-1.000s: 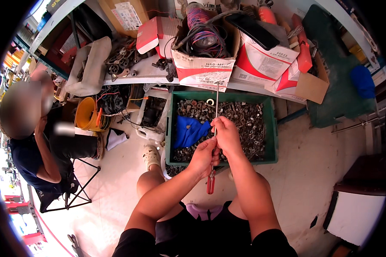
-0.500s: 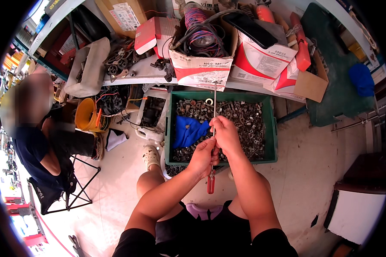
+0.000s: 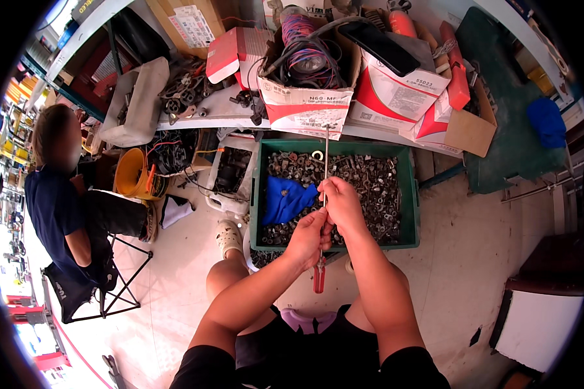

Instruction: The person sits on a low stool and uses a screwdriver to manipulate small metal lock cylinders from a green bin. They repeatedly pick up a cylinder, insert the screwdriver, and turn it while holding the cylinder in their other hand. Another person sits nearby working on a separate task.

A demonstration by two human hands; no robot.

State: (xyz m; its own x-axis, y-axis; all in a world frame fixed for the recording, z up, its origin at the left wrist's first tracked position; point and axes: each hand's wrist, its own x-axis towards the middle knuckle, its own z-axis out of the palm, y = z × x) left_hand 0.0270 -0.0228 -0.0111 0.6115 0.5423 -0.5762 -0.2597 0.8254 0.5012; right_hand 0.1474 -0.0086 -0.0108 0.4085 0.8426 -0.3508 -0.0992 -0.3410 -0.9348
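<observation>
A long red-handled screwdriver [image 3: 319,279] stands nearly in line with my body, its thin shaft pointing away from me. My left hand [image 3: 307,238] is closed round the shaft just above the handle. Farther up, my right hand [image 3: 341,202] pinches the same shaft, its fingers almost touching the left thumb. The far tip lies against the view of a cardboard box; small detail there is too fine to make out. Below both hands sits a green bin [image 3: 414,194] of mixed nuts, bolts and washers. A blue cloth or glove [image 3: 285,200] lies on the metal pieces beside my hands.
A shelf [image 3: 230,115] behind the bin carries a box of wires [image 3: 308,107], a black phone [image 3: 379,47] and red-white boxes [image 3: 396,84]. Left stand a yellow bucket [image 3: 131,172] and a seated person [image 3: 55,201]. A white-sided dark cabinet [image 3: 538,318] is at right.
The seated person at the left has raised and shifted their head and upper body slightly rightward. My hands and the screwdriver keep nearly the same place.
</observation>
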